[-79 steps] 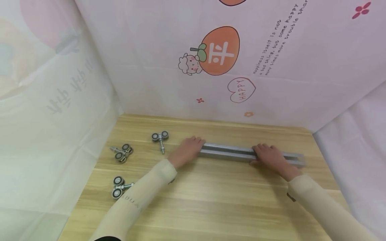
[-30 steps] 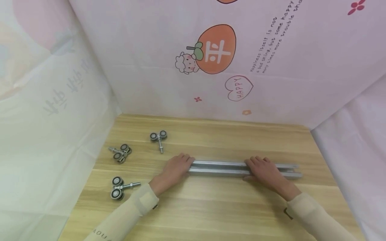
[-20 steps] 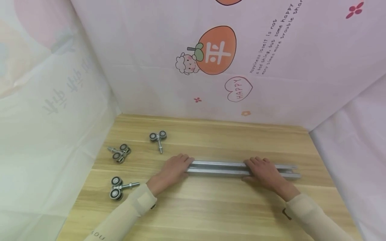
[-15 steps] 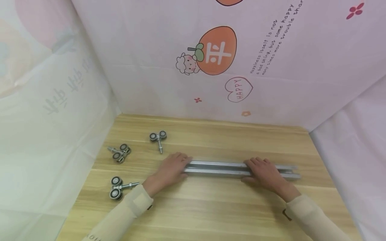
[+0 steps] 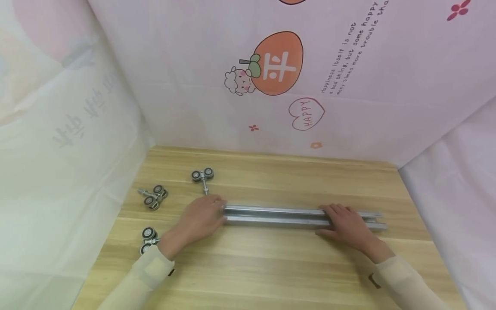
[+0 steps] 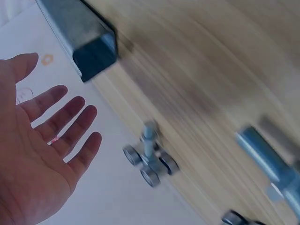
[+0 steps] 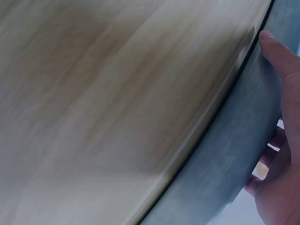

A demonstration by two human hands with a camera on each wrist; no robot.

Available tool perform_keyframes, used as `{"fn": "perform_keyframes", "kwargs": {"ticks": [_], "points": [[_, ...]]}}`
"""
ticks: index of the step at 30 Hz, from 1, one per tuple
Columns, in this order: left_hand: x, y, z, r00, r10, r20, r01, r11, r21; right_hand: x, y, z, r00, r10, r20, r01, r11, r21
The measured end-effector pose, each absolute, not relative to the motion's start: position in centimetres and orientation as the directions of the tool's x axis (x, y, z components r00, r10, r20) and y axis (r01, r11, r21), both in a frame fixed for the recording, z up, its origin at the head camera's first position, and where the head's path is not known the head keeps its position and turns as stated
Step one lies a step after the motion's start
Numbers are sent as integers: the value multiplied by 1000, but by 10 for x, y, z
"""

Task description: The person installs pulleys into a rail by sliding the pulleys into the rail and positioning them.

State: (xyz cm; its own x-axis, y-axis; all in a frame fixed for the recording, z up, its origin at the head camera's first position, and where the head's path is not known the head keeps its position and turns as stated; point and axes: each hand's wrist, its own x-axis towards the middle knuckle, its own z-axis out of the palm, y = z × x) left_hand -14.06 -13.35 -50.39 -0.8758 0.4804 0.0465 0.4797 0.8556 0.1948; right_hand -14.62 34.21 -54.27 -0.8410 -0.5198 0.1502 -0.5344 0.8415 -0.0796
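A straight metal track (image 5: pixel 275 222) with a slot along its top lies across the wooden table. My right hand (image 5: pixel 348 228) holds it near its right end, fingers over the far side; in the right wrist view the thumb (image 7: pixel 276 51) lies along the near wall. Just off the left end is my left hand (image 5: pixel 195 219). The left wrist view shows its spread fingers (image 6: pixel 75 117) holding nothing, apart from the track's hollow end (image 6: pixel 96 56). A roller carriage (image 5: pixel 203 175) with a threaded bolt lies behind the left hand, the bolt's tip partly hidden.
Two more roller carriages lie at the table's left: one farther back (image 5: pixel 154 198), one nearer (image 5: pixel 148 234) and partly covered by the left sleeve (image 5: pixel 151 273). A printed white cloth wall (image 5: pixel 217 116) rises behind the table, with plain cloth at both sides.
The track was first drawn nearer with both hands on it. Since then my left hand has slid left, off its end. My right hand has shifted slightly right and stays on the track.
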Motion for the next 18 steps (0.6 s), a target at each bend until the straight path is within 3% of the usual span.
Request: {"fn": "perform_keyframes", "kwargs": {"ticks": [8,18], "points": [[-131,-172,-506,-913,393,113,409,878,250,-146,365,-549,-859,-486,160,-505,855,-115],[-117,-206,-511,-912,374,170,405,889,213,-145,395,-554,-877,-437,198,-467,872,-146]]}}
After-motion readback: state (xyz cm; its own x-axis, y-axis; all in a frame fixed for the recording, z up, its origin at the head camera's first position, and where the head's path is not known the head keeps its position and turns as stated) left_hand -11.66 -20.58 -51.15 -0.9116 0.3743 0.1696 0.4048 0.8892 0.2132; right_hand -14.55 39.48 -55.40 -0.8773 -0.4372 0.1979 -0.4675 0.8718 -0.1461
